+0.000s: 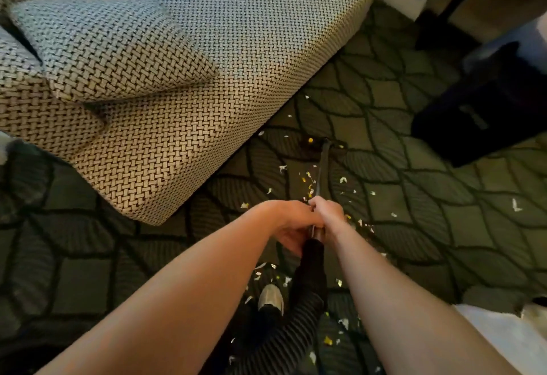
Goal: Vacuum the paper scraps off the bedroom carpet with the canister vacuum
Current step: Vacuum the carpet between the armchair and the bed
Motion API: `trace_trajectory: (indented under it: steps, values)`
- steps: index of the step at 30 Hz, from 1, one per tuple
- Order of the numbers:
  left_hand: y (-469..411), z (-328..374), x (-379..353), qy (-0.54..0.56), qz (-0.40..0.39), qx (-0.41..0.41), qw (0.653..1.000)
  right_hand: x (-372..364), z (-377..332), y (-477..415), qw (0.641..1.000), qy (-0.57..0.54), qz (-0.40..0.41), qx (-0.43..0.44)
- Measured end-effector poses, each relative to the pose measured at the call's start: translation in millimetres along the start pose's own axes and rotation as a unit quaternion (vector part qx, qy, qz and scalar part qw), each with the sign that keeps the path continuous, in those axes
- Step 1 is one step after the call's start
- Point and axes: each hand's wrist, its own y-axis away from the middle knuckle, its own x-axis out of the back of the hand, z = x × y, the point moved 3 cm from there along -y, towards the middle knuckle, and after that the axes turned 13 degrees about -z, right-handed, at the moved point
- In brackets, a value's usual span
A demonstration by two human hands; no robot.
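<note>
we are looking down along our two bare arms, reaching forward over a dark green carpet (444, 226) with a black leaf pattern. both hands are wrapping around the near end of a slim dark metal vacuum wand (321, 170). the left hand (291, 226) is curling round the handle just where the black ribbed hose (299, 309) is joining it. the right hand (327, 211) is gripping the tube just ahead, touching the left. the wand's long axis is running straight away from us, and its small dark floor nozzle (325, 141) is resting on the carpet near the lower edge of a beige basket-weave upholstered daybed (236, 78). small white and yellow paper scraps (343, 179) are lying on both sides of the wand between nozzle and hands, and more are lying closer to us around the hose and a pale shoe (270, 297). we are judging that most scraps are sitting on our side of the nozzle, so the next stroke is calling for a pull back along the wand's line. the right hand is the one nearer the nozzle. a blurred dark boxy object (479, 108) is sitting well off to the right, and we cannot tell what it is.
</note>
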Motion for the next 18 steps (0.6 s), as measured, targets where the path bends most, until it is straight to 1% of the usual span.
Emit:
trace_trajectory:
  steps: [2,5,8,10,15,18]
  values:
    - [-21,-2,10,-0.016,-0.008,0.006,1.0,6,12,-17,0.999,-0.038,0.01,0.011]
    - [-44,-15,11,-0.024,-0.037,0.029,0.999,11,39,-36,0.999,-0.04,0.015,-0.002]
    - [-60,-35,8,-0.014,-0.072,0.069,0.995,10,69,-43,0.998,-0.052,0.012,-0.027]
    - [-69,-47,6,-0.005,-0.081,0.085,0.993,10,85,-45,0.997,-0.069,0.009,-0.021]
    - [-85,-70,-2,0.022,-0.085,0.104,0.991,8,110,-45,0.992,-0.125,-0.006,0.003]
    - [-95,-92,-7,0.071,-0.061,0.112,0.989,-1,118,-47,0.984,-0.172,-0.034,-0.018]
